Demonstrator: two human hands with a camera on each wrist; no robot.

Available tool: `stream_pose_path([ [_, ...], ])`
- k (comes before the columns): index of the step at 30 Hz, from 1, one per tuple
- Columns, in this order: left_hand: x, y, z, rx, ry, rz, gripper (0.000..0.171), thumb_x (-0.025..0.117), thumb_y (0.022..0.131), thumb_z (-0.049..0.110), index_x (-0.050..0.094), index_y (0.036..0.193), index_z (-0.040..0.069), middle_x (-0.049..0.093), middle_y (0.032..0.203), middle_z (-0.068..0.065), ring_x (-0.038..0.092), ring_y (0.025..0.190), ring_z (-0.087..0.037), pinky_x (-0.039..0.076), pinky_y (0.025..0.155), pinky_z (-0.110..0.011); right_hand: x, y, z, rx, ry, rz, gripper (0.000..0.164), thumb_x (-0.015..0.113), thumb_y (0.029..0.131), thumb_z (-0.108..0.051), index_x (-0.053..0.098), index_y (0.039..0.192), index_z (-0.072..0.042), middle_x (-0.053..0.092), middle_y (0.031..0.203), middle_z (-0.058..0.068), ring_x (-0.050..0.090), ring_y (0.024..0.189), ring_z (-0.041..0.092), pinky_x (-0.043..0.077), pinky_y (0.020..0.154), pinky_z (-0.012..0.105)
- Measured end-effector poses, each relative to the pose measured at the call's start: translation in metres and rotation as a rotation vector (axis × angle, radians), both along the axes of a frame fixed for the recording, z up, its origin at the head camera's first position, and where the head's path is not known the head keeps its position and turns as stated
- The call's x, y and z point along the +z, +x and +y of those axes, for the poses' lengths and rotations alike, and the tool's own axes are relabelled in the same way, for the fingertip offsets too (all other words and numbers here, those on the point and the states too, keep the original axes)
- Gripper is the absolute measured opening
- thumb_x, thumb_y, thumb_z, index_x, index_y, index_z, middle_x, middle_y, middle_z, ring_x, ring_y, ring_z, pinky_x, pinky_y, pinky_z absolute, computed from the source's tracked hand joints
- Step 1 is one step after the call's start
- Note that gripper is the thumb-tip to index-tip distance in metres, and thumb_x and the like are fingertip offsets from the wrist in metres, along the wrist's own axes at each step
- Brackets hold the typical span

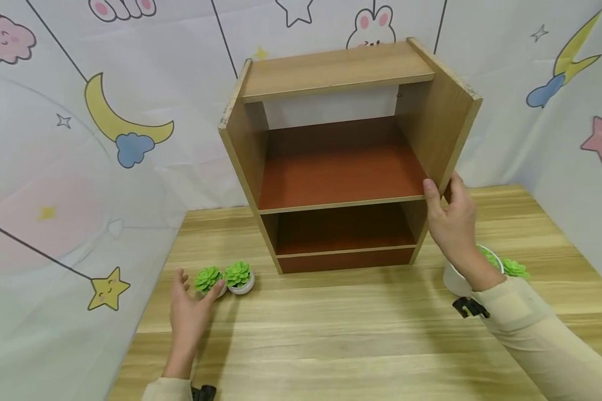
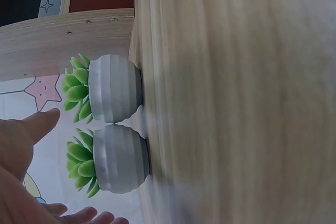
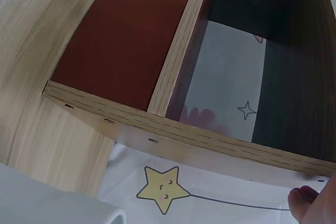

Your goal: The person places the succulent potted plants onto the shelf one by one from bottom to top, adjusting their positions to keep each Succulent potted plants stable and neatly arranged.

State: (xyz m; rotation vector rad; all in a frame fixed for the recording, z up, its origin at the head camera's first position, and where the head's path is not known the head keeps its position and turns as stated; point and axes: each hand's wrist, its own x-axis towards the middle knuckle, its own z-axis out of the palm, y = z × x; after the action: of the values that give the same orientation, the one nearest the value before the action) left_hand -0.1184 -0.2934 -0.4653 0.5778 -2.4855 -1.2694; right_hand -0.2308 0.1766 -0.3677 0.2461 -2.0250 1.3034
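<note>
1. A wooden shelf unit [image 1: 343,167] stands at the middle of the far part of the table [image 1: 341,334], its open compartments facing the person, with red-brown boards inside.
2. The right hand [image 1: 451,223] grips the unit's right side panel [image 1: 446,111] — thumb at the front edge, the other fingers on the outer face.
3. The left hand [image 1: 190,309] holds nothing; its fingers are relaxed and apart, beside two small potted plants.
4. Those are the left succulent [image 1: 208,277] and the right succulent [image 1: 238,274], upright in pale ribbed pots, side by side near the unit's lower left corner.
5. Under the right wrist stands a white container [image 1: 454,281]; green foliage [image 1: 514,267] shows at its far side — whether inside or beside it, I cannot tell.
6. Behind everything hangs a white cloth [image 1: 190,178] printed with moons, stars and rabbits.
</note>
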Motion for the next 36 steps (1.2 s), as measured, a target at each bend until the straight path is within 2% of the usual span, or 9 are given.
stream_pose_path([
  [6,-0.0003,0.0,-0.0013,-0.01,0.022,-0.019,0.109,0.079,0.083,0.044,0.01,0.156,0.004,0.027,0.153,-0.025,0.029,0.135,-0.045,0.03,0.102,-0.064,0.0006,-0.0006,-0.0016,-0.063,0.027,-0.026,0.037,0.06,0.1,-0.028,0.062,0.119,0.003,0.068,0.105,0.014,0.059,0.094,0.006,0.046,0.078,0.016],
  [11,-0.0001,-0.0013,-0.0028,-0.024,0.065,-0.038,0.111,0.081,0.082,0.038,0.006,0.157,0.007,0.024,0.154,-0.023,0.028,0.137,-0.045,0.031,0.104,-0.06,0.0027,-0.0008,-0.0012,-0.082,0.023,-0.04,0.036,0.061,0.099,-0.029,0.063,0.113,0.004,0.068,0.1,0.014,0.059,0.089,0.002,0.046,0.075,0.015],
  [14,0.0,-0.0029,-0.0033,-0.044,0.084,-0.037,0.109,0.082,0.082,0.035,0.008,0.157,0.005,0.024,0.154,-0.024,0.027,0.137,-0.044,0.031,0.105,-0.057,0.0034,-0.0018,-0.001,-0.081,0.008,-0.039,0.036,0.061,0.099,-0.029,0.064,0.11,0.005,0.068,0.097,0.014,0.059,0.087,0.001,0.046,0.073,0.014],
  [23,-0.001,-0.0023,-0.0056,-0.046,0.134,-0.053,0.104,0.082,0.082,0.029,0.014,0.155,0.001,0.026,0.153,-0.025,0.027,0.138,-0.044,0.032,0.106,-0.054,0.003,-0.0033,-0.0012,-0.094,0.051,-0.022,0.035,0.058,0.1,-0.029,0.067,0.1,0.004,0.067,0.083,0.015,0.054,0.071,0.005,0.04,0.062,0.019],
  [29,-0.0029,-0.0022,-0.0078,-0.084,0.187,-0.085,0.105,0.082,0.083,0.029,0.011,0.155,0.001,0.017,0.155,-0.028,0.023,0.139,-0.046,0.029,0.108,-0.055,0.0044,-0.0031,-0.001,-0.08,0.039,-0.043,0.037,0.057,0.101,-0.031,0.067,0.098,0.004,0.067,0.082,0.015,0.054,0.069,0.007,0.038,0.06,0.021],
  [36,-0.0044,-0.0028,-0.0089,-0.069,0.177,-0.096,0.105,0.082,0.083,0.03,0.012,0.155,-0.001,0.018,0.155,-0.027,0.022,0.14,-0.044,0.029,0.109,-0.054,0.0051,-0.0046,-0.0017,-0.071,0.027,-0.055,0.04,0.055,0.102,-0.033,0.067,0.098,0.005,0.067,0.083,0.016,0.053,0.071,0.008,0.038,0.061,0.022],
])
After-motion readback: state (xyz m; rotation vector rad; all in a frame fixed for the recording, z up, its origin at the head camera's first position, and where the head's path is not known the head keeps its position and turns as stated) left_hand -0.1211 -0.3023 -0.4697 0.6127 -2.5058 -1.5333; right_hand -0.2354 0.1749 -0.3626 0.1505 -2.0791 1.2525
